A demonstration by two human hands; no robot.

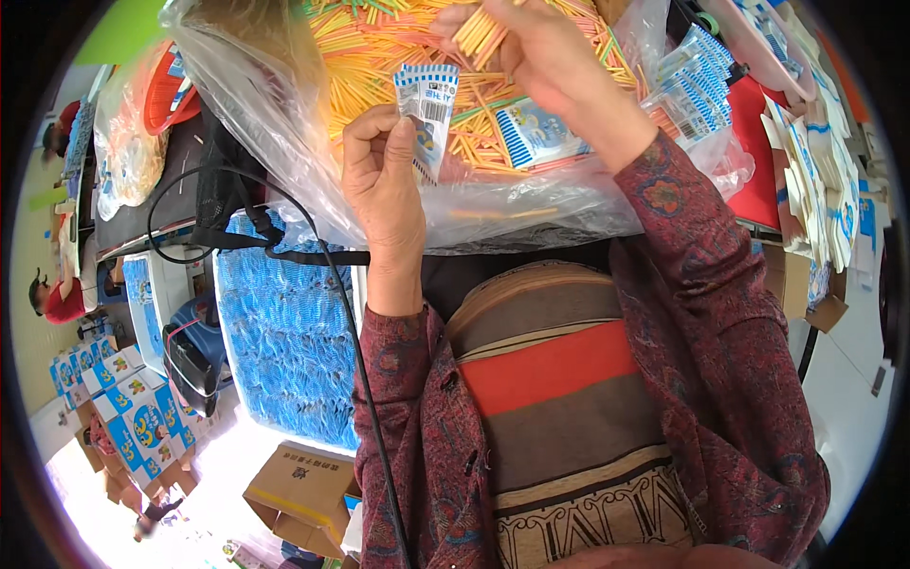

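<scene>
My left hand (384, 180) pinches a small blue-and-white packet (431, 100) upright between thumb and fingers. Up and to the right, my right hand (545, 57) is closed around a bunch of thin yellow-orange sticks (482, 38). Beneath both hands spreads a large heap of loose yellow, pink and green sticks (370, 47), lying in a clear plastic liner (256, 76). Another blue-and-white packet (540, 133) lies on the heap below my right wrist. Several more packets (697, 90) are piled at the heap's right edge.
A big tub of blue-and-white packets (284, 332) stands left of my lap, with an open cardboard box (303, 493) below it. A black cable (355, 351) runs along my left arm. Flat white cartons (815, 180) are stacked at the right. An orange basket (169, 90) is upper left.
</scene>
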